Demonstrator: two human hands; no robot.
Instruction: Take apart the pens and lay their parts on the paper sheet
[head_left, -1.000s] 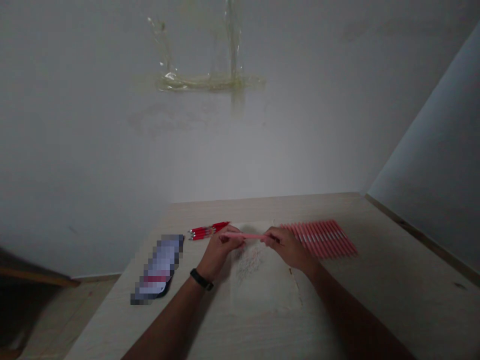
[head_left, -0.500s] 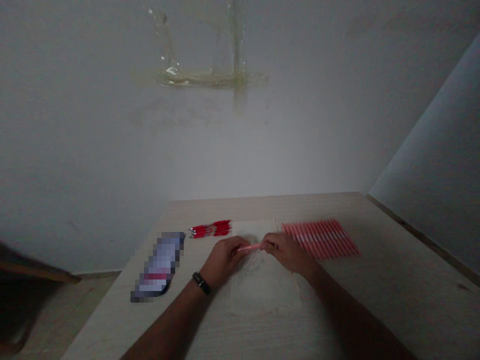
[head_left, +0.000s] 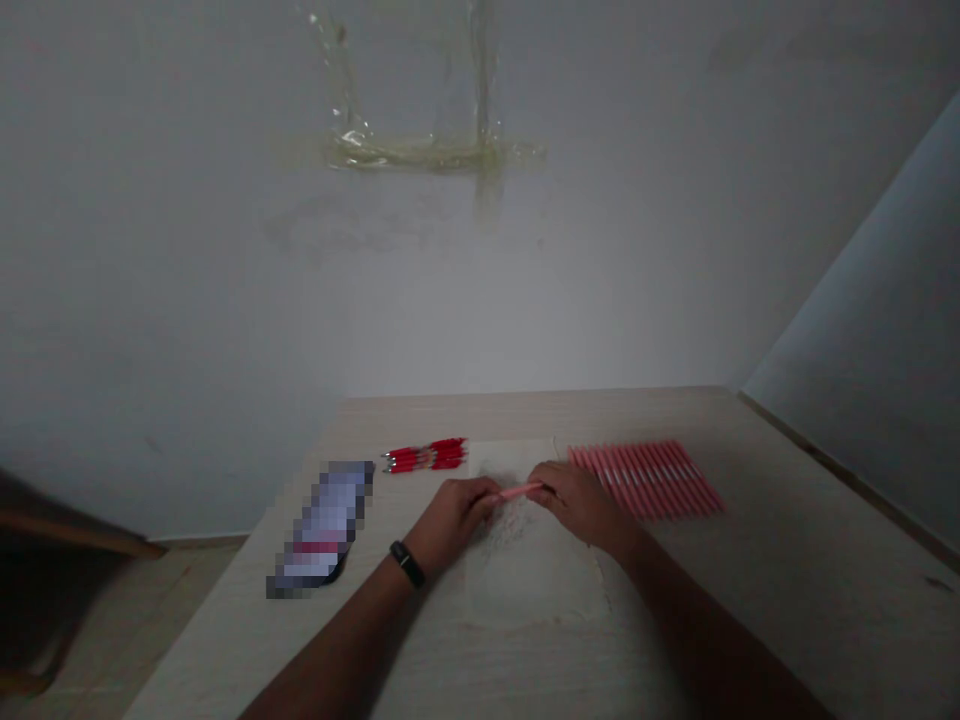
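Observation:
Both my hands are closed on one pink pen (head_left: 516, 491), held level just above a pale sheet (head_left: 534, 570) on the wooden table (head_left: 787, 600). My left hand (head_left: 452, 519), with a black band on its wrist, grips the pen's left end. My right hand (head_left: 576, 501) pinches the right end. A short stretch of the pen shows between them. A row of several pink pens (head_left: 646, 478) lies side by side just right of my right hand. A small bunch of red pens (head_left: 425, 456) lies beyond my left hand.
A blurred-out flat object (head_left: 321, 529) lies near the table's left edge. The table stands against a grey wall with yellowed tape marks (head_left: 435, 150). The floor (head_left: 127, 620) shows at the lower left, with a dark piece of furniture (head_left: 45, 560).
My hands have come closer together along the pink pen, so less of it shows between them, and they have sunk a little toward the sheet. The view has shifted slightly.

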